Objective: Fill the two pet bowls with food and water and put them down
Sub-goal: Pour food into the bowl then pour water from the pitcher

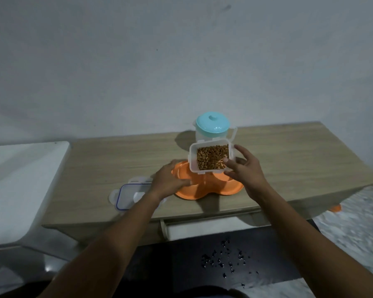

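Note:
An orange double pet bowl [205, 188] lies on the wooden table [289, 155]. My right hand [243, 171] holds a clear plastic container of brown kibble [211, 158] above the bowl, tilted toward me. My left hand [170, 181] rests on the bowl's left rim, gripping it. Behind the container stands a clear water jug with a turquoise lid [212, 125]. The bowl's two hollows are mostly hidden by the hands and the container.
The container's clear lid with a blue seal [129, 194] lies on the table left of the bowl. A white surface [19, 186] adjoins the table on the left. A dark mat [224, 261] with scattered bits lies on the floor below.

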